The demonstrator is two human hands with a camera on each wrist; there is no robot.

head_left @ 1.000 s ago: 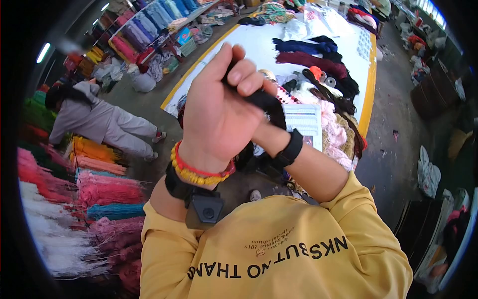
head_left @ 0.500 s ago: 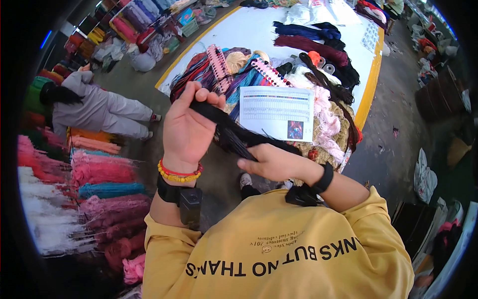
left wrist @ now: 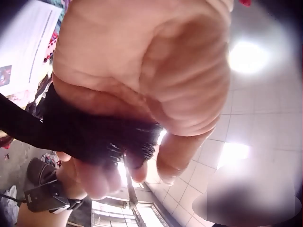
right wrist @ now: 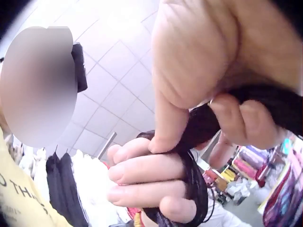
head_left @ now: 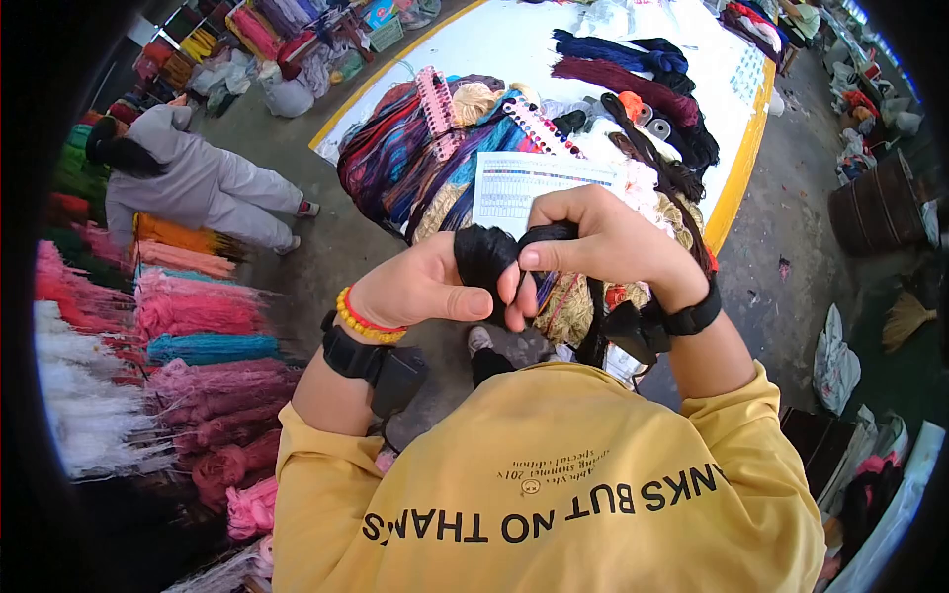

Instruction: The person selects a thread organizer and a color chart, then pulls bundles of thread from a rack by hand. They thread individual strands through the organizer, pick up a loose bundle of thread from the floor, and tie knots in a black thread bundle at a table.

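Note:
A hank of glossy black yarn point(head_left: 482, 259) is folded into a bundle between both hands, close in front of the chest. My left hand point(head_left: 427, 281) grips it, the yarn wrapped across the curled fingers and the thumb extended along its near side. My right hand point(head_left: 608, 240) pinches a strand of the same hank between thumb and fingers, right beside the left fingertips. In the right wrist view, a black loop point(right wrist: 194, 189) goes round the left fingers point(right wrist: 149, 175), with the right thumb pressing at them. The left wrist view has the black yarn point(left wrist: 90, 130) under the left palm.
A white table point(head_left: 395, 111) with a yellow edge stands ahead, bearing multicoloured yarn point(head_left: 381, 148), a printed sheet point(head_left: 501, 188), pink sample cards point(head_left: 435, 114) and dark hanks point(head_left: 623, 84). Coloured yarn racks point(head_left: 198, 306) line the left, where another person point(head_left: 198, 173) bends over. A brown drum point(head_left: 875, 212) stands right.
The hands came apart with the black hank stretched between them, then drew together again over the sheet's lower edge. The hank is now bunched into a short fold, with the right hand higher.

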